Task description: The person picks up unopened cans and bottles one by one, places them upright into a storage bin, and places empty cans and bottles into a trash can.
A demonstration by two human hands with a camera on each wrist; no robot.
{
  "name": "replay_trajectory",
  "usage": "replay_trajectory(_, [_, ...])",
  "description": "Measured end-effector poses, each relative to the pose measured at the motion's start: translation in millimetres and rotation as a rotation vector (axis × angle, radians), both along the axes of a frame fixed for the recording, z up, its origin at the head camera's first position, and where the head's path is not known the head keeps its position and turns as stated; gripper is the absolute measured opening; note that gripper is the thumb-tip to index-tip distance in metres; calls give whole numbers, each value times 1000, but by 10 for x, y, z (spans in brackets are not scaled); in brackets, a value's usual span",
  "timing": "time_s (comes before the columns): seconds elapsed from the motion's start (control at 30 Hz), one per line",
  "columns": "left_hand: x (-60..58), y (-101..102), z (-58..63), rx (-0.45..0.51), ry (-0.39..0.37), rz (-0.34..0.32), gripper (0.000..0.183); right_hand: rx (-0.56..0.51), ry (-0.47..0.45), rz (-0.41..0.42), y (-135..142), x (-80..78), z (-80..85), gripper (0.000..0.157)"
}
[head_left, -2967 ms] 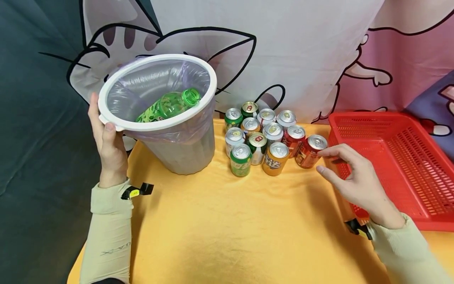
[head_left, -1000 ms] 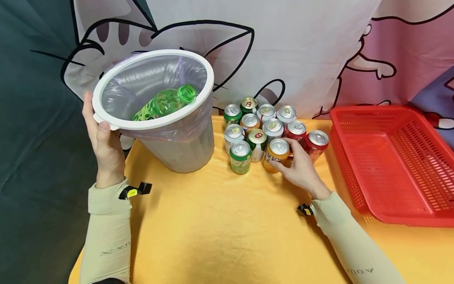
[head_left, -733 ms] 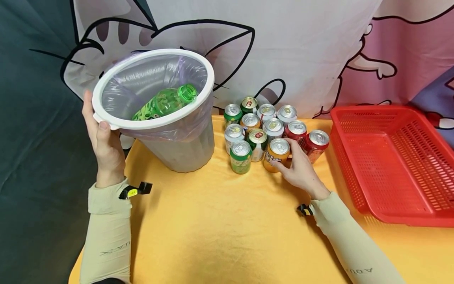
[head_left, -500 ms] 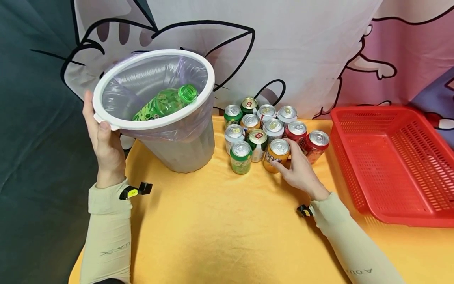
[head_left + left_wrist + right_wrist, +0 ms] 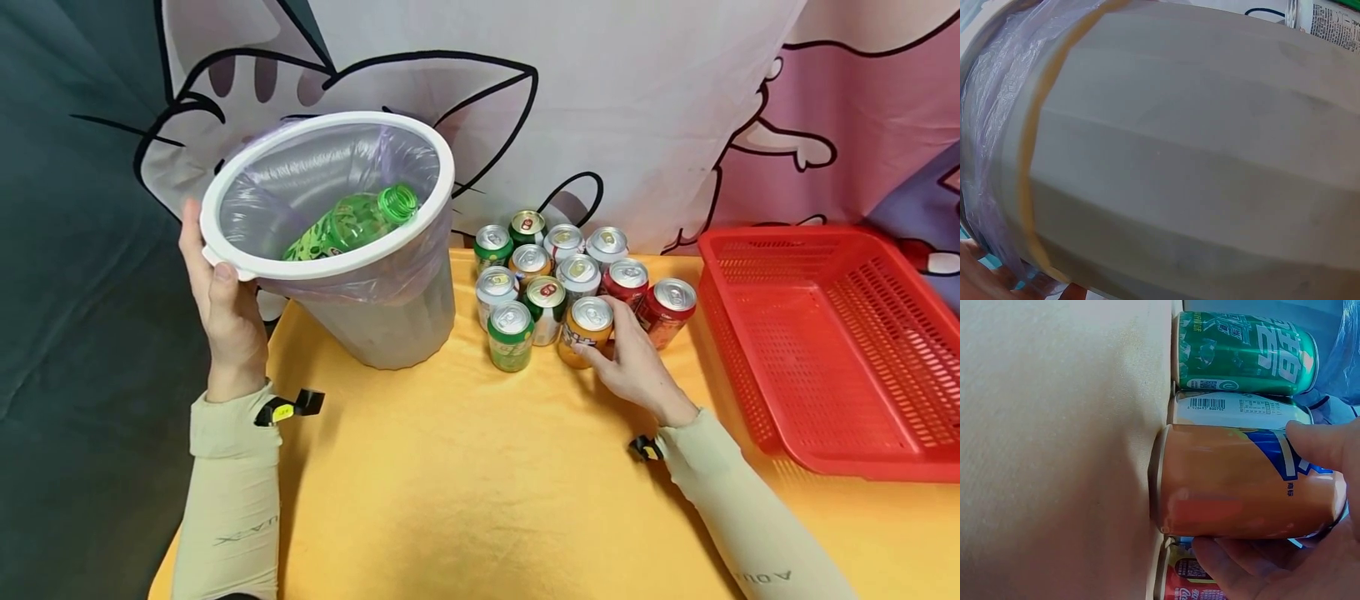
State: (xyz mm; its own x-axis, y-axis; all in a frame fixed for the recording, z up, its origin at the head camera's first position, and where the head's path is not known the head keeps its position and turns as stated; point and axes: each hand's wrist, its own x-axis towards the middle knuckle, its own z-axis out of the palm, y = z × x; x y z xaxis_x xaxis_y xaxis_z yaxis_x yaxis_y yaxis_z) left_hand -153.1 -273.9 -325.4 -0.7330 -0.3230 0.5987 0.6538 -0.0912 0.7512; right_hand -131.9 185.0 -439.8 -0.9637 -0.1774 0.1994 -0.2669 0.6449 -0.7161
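My left hand (image 5: 228, 321) grips the white rim of a grey trash can (image 5: 390, 329), thumb at the front of the rim. The trash can leans toward me, lined with a thin purple bag (image 5: 997, 125). Inside lies a green plastic bottle (image 5: 360, 221). My right hand (image 5: 633, 358) holds an orange soda can (image 5: 1235, 487) between thumb and fingers; the can stands upright on the table. A green soda can (image 5: 511, 337) stands to its left, and a red soda can (image 5: 666, 312) stands just right of my right hand.
Several more drink cans, among them a silver one (image 5: 577, 275), stand grouped behind the orange one. A red plastic basket (image 5: 780, 417) is at the right. The yellow tablecloth (image 5: 450, 475) ends at a printed curtain (image 5: 637, 108) behind.
Over the three seconds my right hand has moved left from beside the red can to the orange soda can. During the last second it stays there; the left hand keeps its hold.
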Motion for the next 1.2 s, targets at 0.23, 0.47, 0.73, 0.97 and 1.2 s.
replay_trajectory(0.23, [-4, 0, -6, -5, -6, 2, 96, -7, 13, 1, 12, 4, 8, 72])
replay_trajectory(0.47, [-12, 0, -7, -14, -5, 2, 96, -15, 15, 8, 20, 17, 23, 70])
replay_trajectory(0.73, [-28, 3, -3, -17, -4, -2, 96, -22, 13, 4, 34, 37, 73, 72])
replay_trajectory(0.97, [-14, -6, -2, 8, 6, -11, 94, -32, 27, 32, 48, 55, 199, 71])
replay_trajectory(1.2, [9, 0, -5, 11, 3, -9, 95, -29, 39, 32, 135, 119, 443, 72])
